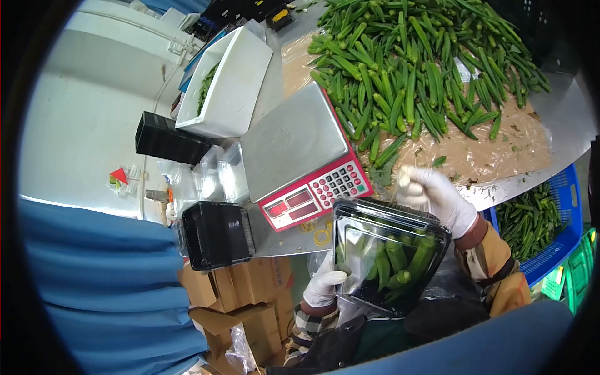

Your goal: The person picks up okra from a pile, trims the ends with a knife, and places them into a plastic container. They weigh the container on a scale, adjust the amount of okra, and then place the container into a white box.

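My left hand (pixel 325 282), in a white glove, grips the lower left edge of a clear-lidded black plastic tray (pixel 390 256). Green okra pods (pixel 400 265) show through the lid, and the tray is tilted towards me. Just above its far edge is my right hand (pixel 431 194), also gloved, with the fingers curled together in a pinch. What sits between those fingertips, if anything, is too fine to make out. A few yellow rubber bands (pixel 322 236) lie on the table left of the tray.
A red digital scale (pixel 297 150) stands beyond the tray, with a big heap of okra (pixel 412 62) to its right. Black trays (pixel 215 234), clear lids (pixel 219 172) and a white foam box (pixel 228 81) are leftward. A blue crate (pixel 565 234) of okra stands at right.
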The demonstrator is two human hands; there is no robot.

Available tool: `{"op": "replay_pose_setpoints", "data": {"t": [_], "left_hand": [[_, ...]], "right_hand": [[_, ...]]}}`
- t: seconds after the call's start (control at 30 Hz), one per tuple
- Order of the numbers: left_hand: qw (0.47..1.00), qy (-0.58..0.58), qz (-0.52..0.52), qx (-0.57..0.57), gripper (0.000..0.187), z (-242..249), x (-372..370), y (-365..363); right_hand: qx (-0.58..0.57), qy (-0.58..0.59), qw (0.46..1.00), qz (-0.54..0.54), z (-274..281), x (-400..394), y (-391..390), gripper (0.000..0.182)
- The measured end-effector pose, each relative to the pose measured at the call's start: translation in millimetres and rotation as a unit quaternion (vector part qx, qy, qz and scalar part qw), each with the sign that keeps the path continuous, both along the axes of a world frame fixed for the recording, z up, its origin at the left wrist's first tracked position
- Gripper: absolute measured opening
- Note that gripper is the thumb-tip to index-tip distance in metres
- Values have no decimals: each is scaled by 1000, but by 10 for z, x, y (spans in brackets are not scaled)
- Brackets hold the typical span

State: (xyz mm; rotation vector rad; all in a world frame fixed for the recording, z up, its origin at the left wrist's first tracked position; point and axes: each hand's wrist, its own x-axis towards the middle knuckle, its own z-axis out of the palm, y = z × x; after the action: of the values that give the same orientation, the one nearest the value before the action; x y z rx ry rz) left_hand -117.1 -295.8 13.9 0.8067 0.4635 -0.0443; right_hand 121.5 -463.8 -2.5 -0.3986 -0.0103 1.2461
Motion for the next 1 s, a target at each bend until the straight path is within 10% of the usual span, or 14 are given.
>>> {"op": "replay_pose_setpoints", "data": {"t": [0.1,0.23,0.5,0.83,0.97,1.0], "left_hand": [[986,32,-130,100,89,159,165,91],[959,39,-216,179,91,490,493,5],[977,67,-165,118,86,318,341,-38],[979,109,-94,145,74,241,418,-104],[987,96,7,131,70,425,451,92],[988,88,28,124,69,548,496,132]], "right_hand": [[54,-162,985,22,488,261,-87,33],[-68,-572,816,47,855,325,-69,34],[-141,-587,788,123,1110,295,-941,29],[-1,-770,621,148,937,-499,-860,46],[-64,-608,786,94,860,-181,-932,43],[-35,-648,760,40,832,-78,-922,41]]}}
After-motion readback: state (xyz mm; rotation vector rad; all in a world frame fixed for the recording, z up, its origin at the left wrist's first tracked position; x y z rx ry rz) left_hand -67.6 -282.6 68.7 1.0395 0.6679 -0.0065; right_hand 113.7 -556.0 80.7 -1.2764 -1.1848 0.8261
